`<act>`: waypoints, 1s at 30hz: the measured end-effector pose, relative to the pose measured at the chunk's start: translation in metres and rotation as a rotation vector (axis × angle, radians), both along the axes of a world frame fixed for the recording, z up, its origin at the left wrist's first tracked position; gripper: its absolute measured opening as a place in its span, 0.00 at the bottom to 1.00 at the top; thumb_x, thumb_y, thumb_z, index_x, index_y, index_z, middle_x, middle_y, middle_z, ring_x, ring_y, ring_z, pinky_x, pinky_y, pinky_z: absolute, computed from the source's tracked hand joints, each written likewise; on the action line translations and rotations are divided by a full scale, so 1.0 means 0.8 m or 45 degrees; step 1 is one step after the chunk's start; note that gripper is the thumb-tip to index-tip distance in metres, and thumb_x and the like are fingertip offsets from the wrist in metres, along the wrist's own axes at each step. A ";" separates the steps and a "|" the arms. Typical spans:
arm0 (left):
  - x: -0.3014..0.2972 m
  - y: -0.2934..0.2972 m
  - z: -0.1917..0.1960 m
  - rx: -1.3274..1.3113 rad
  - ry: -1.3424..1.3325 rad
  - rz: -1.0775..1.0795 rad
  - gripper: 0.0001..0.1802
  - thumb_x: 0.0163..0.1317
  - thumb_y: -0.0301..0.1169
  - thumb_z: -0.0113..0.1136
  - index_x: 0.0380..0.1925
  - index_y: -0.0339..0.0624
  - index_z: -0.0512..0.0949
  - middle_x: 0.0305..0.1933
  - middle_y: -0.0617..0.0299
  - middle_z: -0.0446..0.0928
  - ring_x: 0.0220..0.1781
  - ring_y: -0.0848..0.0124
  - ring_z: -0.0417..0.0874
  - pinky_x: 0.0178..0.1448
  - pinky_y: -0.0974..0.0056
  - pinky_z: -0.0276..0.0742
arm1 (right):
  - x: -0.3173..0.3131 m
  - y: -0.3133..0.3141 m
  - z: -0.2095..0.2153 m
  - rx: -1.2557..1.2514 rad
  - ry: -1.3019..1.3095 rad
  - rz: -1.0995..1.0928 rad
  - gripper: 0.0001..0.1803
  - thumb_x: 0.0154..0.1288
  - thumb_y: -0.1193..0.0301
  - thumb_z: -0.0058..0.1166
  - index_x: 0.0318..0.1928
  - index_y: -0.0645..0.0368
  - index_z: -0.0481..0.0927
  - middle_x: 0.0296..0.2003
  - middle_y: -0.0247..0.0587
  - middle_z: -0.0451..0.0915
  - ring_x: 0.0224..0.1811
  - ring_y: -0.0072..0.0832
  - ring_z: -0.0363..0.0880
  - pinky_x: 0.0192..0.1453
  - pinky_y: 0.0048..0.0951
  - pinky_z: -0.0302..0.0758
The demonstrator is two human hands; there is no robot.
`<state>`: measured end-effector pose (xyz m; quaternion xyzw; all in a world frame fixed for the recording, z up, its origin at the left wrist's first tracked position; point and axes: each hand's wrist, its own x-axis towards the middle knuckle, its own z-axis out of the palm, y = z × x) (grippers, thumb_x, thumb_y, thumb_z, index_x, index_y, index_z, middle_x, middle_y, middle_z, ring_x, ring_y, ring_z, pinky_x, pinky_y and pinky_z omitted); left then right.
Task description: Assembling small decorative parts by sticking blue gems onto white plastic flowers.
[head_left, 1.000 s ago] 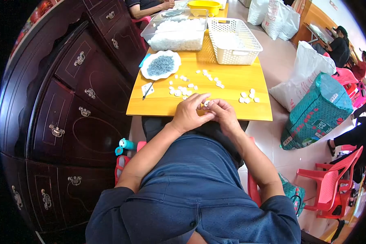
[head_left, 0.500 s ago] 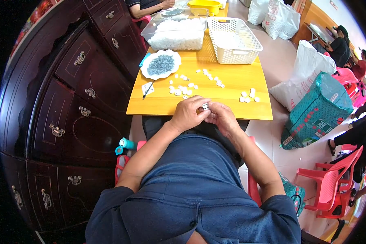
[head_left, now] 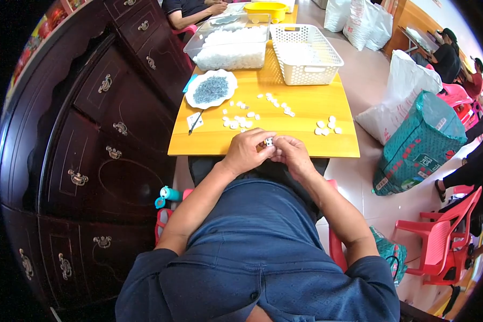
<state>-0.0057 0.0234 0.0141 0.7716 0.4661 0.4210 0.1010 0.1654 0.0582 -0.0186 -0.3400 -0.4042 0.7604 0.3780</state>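
Note:
Just over the near edge of the table, my left hand (head_left: 247, 152) and my right hand (head_left: 292, 153) meet around a small white piece with dark spots (head_left: 269, 141). Both hands have their fingers pinched on it; its exact kind is too small to make out. Beyond them on the yellow wooden table (head_left: 300, 140) lie several loose white pieces (head_left: 234, 125), with another small group (head_left: 320, 124) to the right. A scalloped white plate (head_left: 232, 81) holds a heap of small dark grey pieces. A dark pen-like tool (head_left: 195, 123) rests across a white card (head_left: 198, 117).
A clear plastic bin (head_left: 228, 60) full of white pieces and a white perforated basket (head_left: 312, 76) stand farther back, before a yellow tub (head_left: 265, 9). Dark cabinets (head_left: 139, 102) flank the left. Sacks (head_left: 421, 142) and red chairs (head_left: 432, 236) are at right. Other people sit beyond.
The spotted white piece has turned slightly between my fingers. My hands have stayed in nearly the same place, and the view has shifted a little.

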 end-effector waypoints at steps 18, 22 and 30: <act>0.000 -0.002 0.003 -0.004 0.051 0.034 0.11 0.56 0.28 0.67 0.40 0.38 0.83 0.36 0.53 0.83 0.38 0.55 0.85 0.42 0.58 0.81 | 0.001 0.000 -0.001 0.160 -0.072 -0.035 0.13 0.71 0.64 0.55 0.33 0.59 0.84 0.28 0.32 0.83 0.30 0.19 0.80 0.37 0.22 0.76; -0.003 0.000 -0.001 0.020 0.088 0.020 0.11 0.57 0.27 0.66 0.41 0.37 0.82 0.36 0.52 0.83 0.38 0.54 0.86 0.43 0.58 0.81 | 0.000 -0.002 0.001 0.174 -0.088 -0.049 0.13 0.71 0.64 0.56 0.33 0.60 0.84 0.28 0.32 0.82 0.30 0.19 0.79 0.37 0.22 0.75; -0.002 -0.001 -0.001 0.037 0.090 -0.004 0.11 0.58 0.27 0.66 0.42 0.39 0.82 0.36 0.52 0.83 0.39 0.54 0.86 0.43 0.58 0.81 | 0.001 -0.003 -0.002 0.233 -0.080 -0.075 0.12 0.70 0.66 0.56 0.33 0.61 0.85 0.27 0.32 0.82 0.29 0.17 0.76 0.36 0.21 0.74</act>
